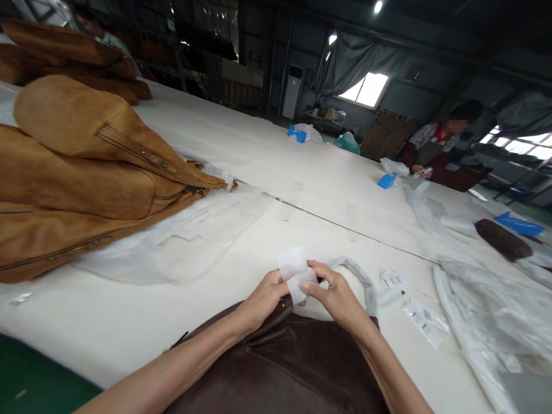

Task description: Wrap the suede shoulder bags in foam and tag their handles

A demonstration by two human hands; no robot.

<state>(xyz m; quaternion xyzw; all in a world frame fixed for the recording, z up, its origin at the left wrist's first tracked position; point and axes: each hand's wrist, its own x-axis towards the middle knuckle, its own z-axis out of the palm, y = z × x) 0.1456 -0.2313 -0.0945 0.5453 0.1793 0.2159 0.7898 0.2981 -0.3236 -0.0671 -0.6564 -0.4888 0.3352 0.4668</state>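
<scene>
A dark brown leather bag (302, 365) lies at the table's near edge, below my forearms. My left hand (268, 294) is closed on a thin white wrapping sheet (294, 264), beside the bag's strap end with small brass-coloured studs. Thumb and fingers of my right hand (330, 287) pinch the same sheet from the other side, where it is folded around a dark piece that is mostly hidden. Behind my right hand, a strap wrapped in whitish material (362, 273) curves down to the bag.
Tan leather bags (86, 155) lie on clear plastic (190, 247) at left. Printed tags (425, 322) and plastic bags (495, 305) lie at right. A seam (319, 215) crosses the white table (233, 138). A person (444, 141) is across the table at right, another (106, 34) at far left.
</scene>
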